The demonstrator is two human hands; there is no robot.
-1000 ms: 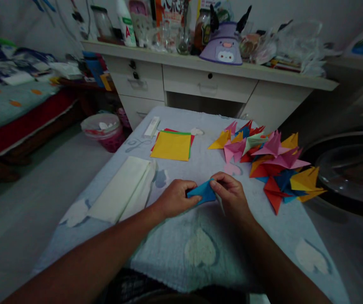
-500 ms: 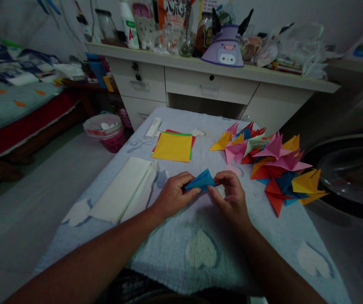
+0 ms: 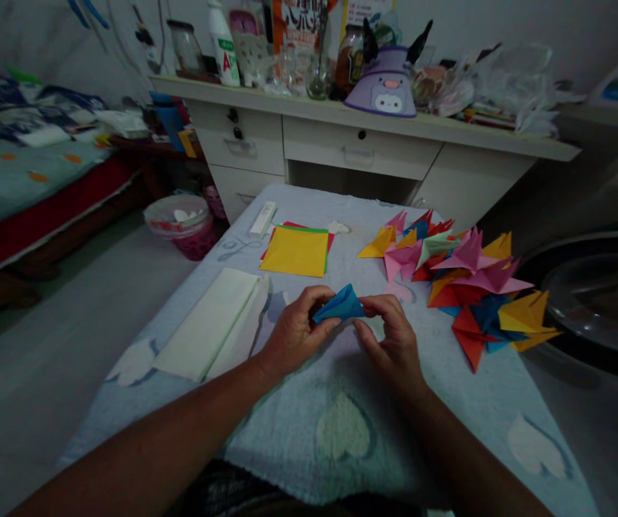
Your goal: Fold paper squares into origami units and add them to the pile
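My left hand (image 3: 303, 327) was clamped on a small folded piece of bright blue paper (image 3: 340, 307), thumb below and bent fingers behind its left end. My right hand (image 3: 392, 337) was at the 3 o'clock corner of that paper, thumb and forefinger close to its edge; whether they pinched it I cannot tell. The blue paper was held up between my two hands, one corner pointing toward 12 o'clock, above a pale blue cloth with cream heart shapes (image 3: 395, 452).

From the blue paper, a stack of square yellow, green and red paper sheets (image 3: 294, 251) lay at 11 o'clock, yellow on top, with a slim white oblong box (image 3: 263, 219) beyond it. A long folded off-white sheet (image 3: 209, 323) lay at 9 o'clock, near my left forearm. Between 2 and 3 o'clock sat a heap of pointed folded paper shapes (image 3: 468, 251) in pink, yellow, red, blue and pale green. At 12 o'clock, past the cloth, stood a white drawer desk (image 3: 330, 140).
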